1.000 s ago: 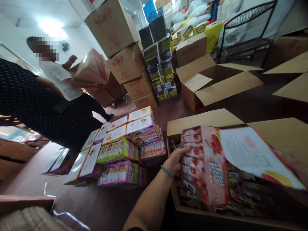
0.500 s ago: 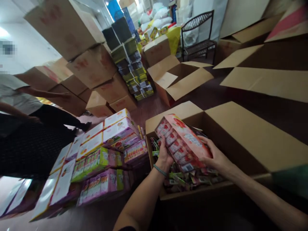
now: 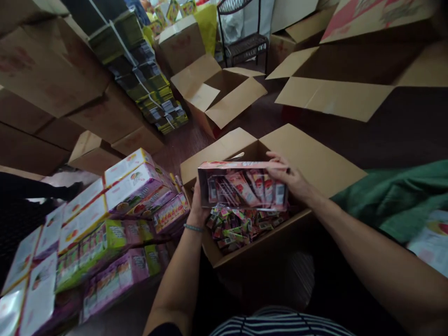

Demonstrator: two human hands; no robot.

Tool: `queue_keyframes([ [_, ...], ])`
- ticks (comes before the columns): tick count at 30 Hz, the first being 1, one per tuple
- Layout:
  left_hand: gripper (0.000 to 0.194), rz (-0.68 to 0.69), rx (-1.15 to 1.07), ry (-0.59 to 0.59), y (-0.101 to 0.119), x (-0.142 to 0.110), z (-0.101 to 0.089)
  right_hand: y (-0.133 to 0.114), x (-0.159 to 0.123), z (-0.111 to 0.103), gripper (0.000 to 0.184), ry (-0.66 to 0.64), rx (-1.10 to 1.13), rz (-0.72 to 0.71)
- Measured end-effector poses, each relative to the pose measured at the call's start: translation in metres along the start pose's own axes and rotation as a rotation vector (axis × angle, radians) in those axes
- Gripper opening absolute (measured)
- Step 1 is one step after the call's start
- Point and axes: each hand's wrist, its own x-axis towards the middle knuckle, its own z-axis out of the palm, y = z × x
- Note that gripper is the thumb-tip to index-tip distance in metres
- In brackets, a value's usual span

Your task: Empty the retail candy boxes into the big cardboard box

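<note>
Right of a packed stack (image 3: 84, 224) stands an open carton (image 3: 311, 158); over it, a pink pack (image 3: 241, 186) in both hands.
From here the stack fills the near left, and the carton gapes just beside it, flaps spread far and right. The pink pack lies crosswise over the carton's mouth, long axis left to right, nearly level, its clear window facing the near side and its pink panel on top. The right hand (image 3: 292, 179), half open, clasps the right end, fingers over the top edge. The left hand (image 3: 198, 211) has the left end; I can't tell how far its fingers curl. Inside, sachets (image 3: 268, 189) lean at angles; loose sachets (image 3: 241, 228) lie below.
</note>
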Motion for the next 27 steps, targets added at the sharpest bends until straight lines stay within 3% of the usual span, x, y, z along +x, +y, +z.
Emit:
queue_keyframes([
  [3, 0.058, -0.090, 0.061, -0.036, -0.005, -0.006, 0.001, 0.008, 0.008, 0.000, 0.074, 0.084, 0.022, -0.060],
  [7, 0.061, 0.027, 0.106, -0.044, -0.004, -0.008, -0.004, 0.009, 0.009, 0.006, 0.087, -0.024, -0.017, -0.163],
  [11, 0.068, -0.027, 0.156, -0.107, -0.010, -0.009, -0.003, 0.002, 0.009, 0.003, 0.097, 0.070, -0.063, -0.219],
  [13, 0.069, 0.017, 0.146, -0.091, -0.013, -0.009, 0.000, -0.003, 0.010, 0.000, 0.102, 0.042, -0.138, -0.253],
  [20, 0.067, 0.017, 0.163, -0.088, -0.016, -0.006, 0.004, -0.007, 0.006, -0.007, 0.099, 0.044, -0.206, -0.246],
  [27, 0.076, 0.057, 0.154, -0.093, -0.017, -0.004, 0.006, -0.004, -0.003, -0.011, 0.093, 0.012, -0.106, -0.229],
])
